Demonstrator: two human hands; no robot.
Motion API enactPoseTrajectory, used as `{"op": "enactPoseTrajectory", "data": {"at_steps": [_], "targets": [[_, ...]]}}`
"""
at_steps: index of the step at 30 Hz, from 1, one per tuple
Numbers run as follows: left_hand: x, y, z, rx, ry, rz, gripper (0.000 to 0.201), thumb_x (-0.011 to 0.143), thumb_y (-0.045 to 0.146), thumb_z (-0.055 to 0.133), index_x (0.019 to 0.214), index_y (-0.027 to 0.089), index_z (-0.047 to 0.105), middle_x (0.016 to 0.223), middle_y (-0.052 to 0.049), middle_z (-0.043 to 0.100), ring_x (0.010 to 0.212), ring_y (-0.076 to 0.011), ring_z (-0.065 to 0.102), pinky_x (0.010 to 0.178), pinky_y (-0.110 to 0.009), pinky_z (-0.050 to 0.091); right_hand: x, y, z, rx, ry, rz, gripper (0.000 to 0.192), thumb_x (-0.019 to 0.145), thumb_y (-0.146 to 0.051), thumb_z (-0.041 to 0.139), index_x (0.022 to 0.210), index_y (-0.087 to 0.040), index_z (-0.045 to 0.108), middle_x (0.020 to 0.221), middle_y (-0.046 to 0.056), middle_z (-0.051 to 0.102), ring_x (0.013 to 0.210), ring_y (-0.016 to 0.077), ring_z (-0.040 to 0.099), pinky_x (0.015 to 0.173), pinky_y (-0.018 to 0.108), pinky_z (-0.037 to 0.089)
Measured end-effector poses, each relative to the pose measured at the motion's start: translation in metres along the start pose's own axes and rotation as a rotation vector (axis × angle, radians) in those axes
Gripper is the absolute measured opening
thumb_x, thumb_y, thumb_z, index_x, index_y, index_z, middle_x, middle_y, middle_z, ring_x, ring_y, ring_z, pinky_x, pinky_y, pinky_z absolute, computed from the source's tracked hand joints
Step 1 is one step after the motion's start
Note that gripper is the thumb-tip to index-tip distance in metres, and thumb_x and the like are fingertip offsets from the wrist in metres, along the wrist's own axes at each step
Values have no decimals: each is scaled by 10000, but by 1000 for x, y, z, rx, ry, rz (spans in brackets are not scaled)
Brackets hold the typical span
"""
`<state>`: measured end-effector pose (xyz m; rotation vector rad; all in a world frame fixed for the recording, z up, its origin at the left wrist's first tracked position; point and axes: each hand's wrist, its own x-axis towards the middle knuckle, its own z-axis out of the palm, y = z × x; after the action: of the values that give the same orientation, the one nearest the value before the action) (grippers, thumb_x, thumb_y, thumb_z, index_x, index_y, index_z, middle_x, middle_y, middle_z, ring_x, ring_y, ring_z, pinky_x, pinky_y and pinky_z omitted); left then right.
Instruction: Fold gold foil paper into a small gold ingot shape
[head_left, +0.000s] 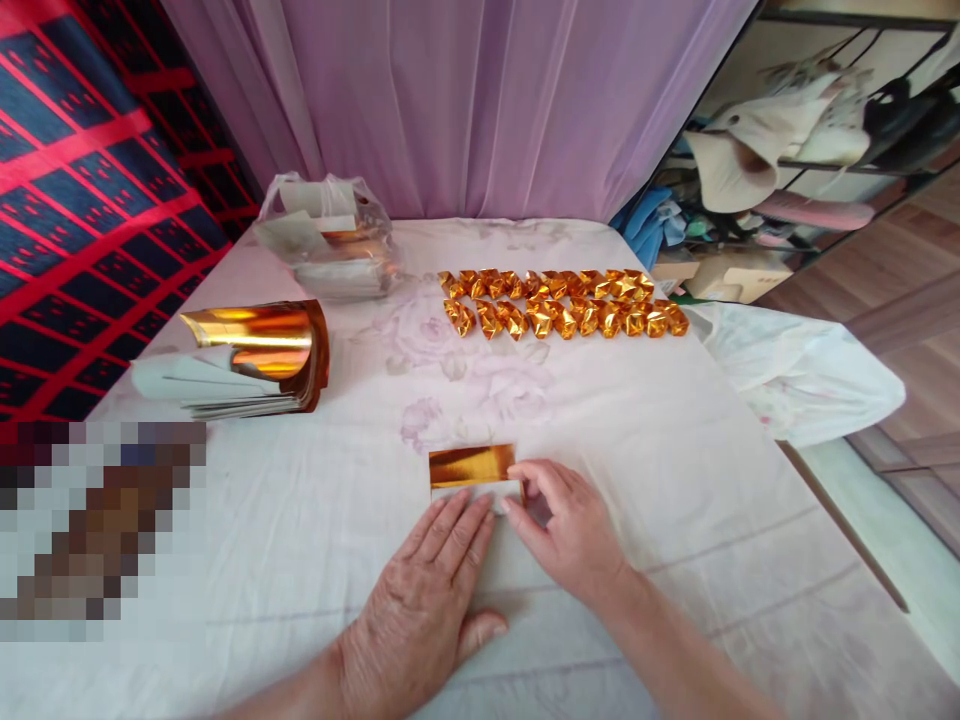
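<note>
You are pressing your left hand (427,590) flat, fingers spread, on the near edge of the gold foil sheet (471,466) lying mid-table; your right hand (571,525) is pinching its corner. It looks thin, slick, easily creased, so take it by the edges.

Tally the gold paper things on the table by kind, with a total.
Flat gold foil sheet under the left hand and right hand: 1
Curled stack of gold foil sheets: 1
Plastic bag of foil sheets: 1
Rows of folded gold pieces: 2
Total: 5
</note>
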<state>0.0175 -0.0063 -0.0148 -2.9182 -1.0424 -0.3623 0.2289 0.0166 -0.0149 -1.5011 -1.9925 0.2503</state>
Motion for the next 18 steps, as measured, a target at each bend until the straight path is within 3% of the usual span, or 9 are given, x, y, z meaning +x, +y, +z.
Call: {"op": "enactPoseTrajectory", "data": {"at_steps": [7, 18], "targets": [[0, -3, -2, 2, -5, 7, 844, 907, 689, 437, 1513, 109, 344, 1574, -111, 370, 1439, -286, 353, 1176, -423, 298, -6, -2, -7, -18, -12, -83, 132, 929, -224, 546, 955, -229, 676, 1034, 74, 660, 935, 196, 640, 823, 334, 530], [-1, -5, -1, -68, -32, -6, 859, 905, 664, 465, 1544, 121, 276, 1584, -118, 348, 1461, -298, 309, 1193, -449, 283, -15, -8, -14, -161, -100, -129, 275, 964, -244, 488, 1162, -205, 675, 1068, 103, 668, 966, 228, 610, 847, 402, 517]]}}
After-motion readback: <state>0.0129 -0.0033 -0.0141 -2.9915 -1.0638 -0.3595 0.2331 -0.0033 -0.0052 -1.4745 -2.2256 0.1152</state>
